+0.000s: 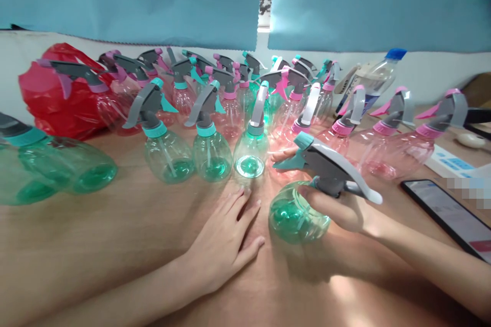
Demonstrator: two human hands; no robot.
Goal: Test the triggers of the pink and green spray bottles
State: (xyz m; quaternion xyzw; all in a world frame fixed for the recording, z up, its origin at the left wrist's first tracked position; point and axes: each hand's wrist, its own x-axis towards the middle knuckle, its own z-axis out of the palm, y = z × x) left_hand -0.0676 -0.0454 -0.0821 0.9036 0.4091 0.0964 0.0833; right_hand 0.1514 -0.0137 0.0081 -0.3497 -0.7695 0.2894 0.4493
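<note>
My left hand [226, 235] lies flat on the wooden table [126, 245], fingers spread, holding nothing. Further right, my right hand [341, 207] is wrapped round the neck of a green spray bottle [297, 214] with a grey and teal head, tilted a little. Its fingertips show behind the spray nozzle. Beyond my left hand stand three upright green bottles, among them a middle one [212, 156] and one with a pale trigger [251, 150]. Pink bottles [406, 150] stand to the right.
Several more spray bottles crowd the back. A red plastic bag [65, 97] sits back left, near green bottles [65, 163] at the left edge. At the right are a phone [452, 214], papers [448, 161] and a large blue-capped bottle [379, 79]. Blue blinds [130, 0] hang behind.
</note>
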